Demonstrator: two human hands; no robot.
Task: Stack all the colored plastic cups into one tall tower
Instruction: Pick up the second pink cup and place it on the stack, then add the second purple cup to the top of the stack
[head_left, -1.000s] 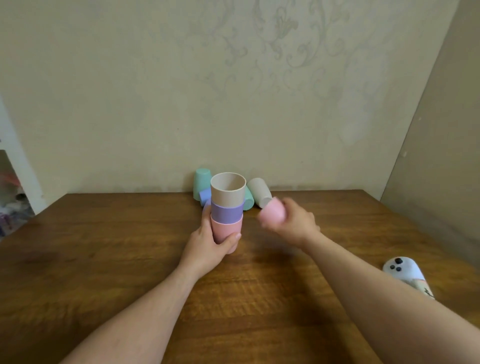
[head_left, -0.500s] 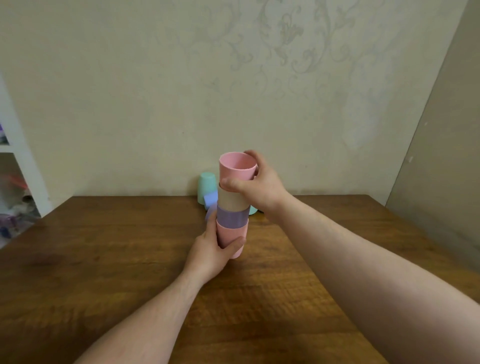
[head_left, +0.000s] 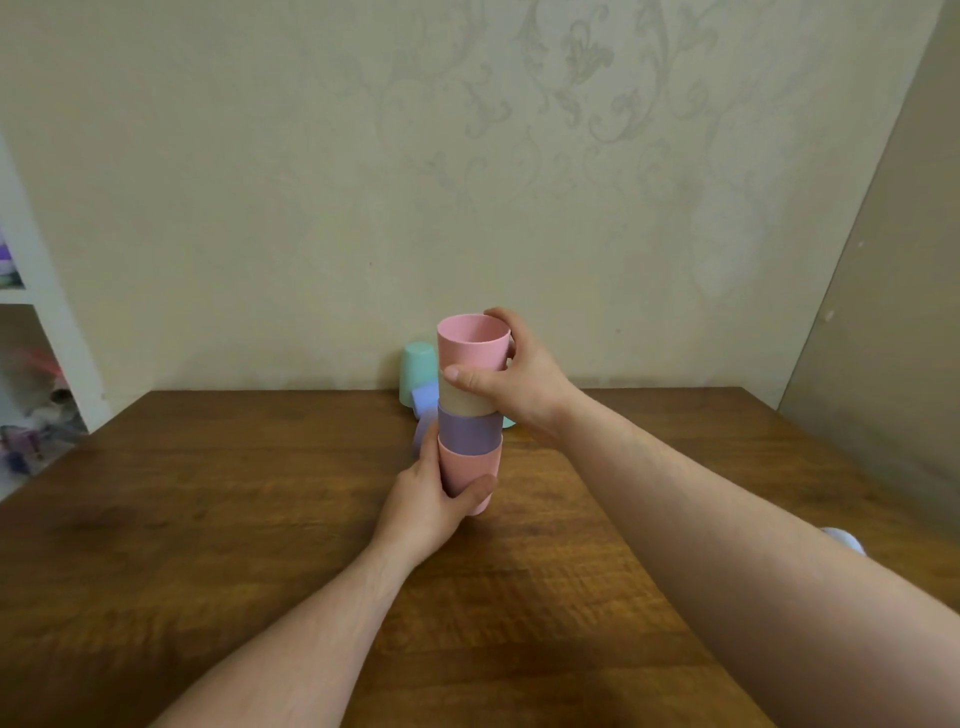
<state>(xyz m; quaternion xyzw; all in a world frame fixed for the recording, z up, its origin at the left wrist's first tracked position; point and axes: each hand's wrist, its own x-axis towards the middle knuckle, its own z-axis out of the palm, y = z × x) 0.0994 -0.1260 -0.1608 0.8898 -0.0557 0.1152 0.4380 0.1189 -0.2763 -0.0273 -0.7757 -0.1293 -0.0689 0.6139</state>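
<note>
Cups stand nested in a four-high tower (head_left: 470, 415) near the middle of the wooden table (head_left: 208, 519), toward its far edge. From the bottom up, the head view shows a pink base cup (head_left: 470, 470), a purple cup (head_left: 470, 430), a beige cup (head_left: 460, 402) and a pink top cup (head_left: 472, 343) with its mouth open upward. The left hand (head_left: 434, 501) is closed around the pink base cup, thumb across its near side and fingers reaching behind it up toward the purple one. The right hand (head_left: 511, 382) is wrapped around the upper part of the tower from the right, thumb lying across the seam between the pink top cup and the beige cup, fingers curled behind the rim. Just behind the tower to the left, by the wall (head_left: 311, 208), a mint green cup (head_left: 418, 371) stands upside down, and a blue cup (head_left: 426, 399) lies partly hidden in front of it. A sliver of teal (head_left: 508, 422) peeks out behind the right wrist. At the far left is a white shelf (head_left: 47, 312) with blurred things on it. A small whitish object (head_left: 844, 540) shows on the table beyond the right forearm.
</note>
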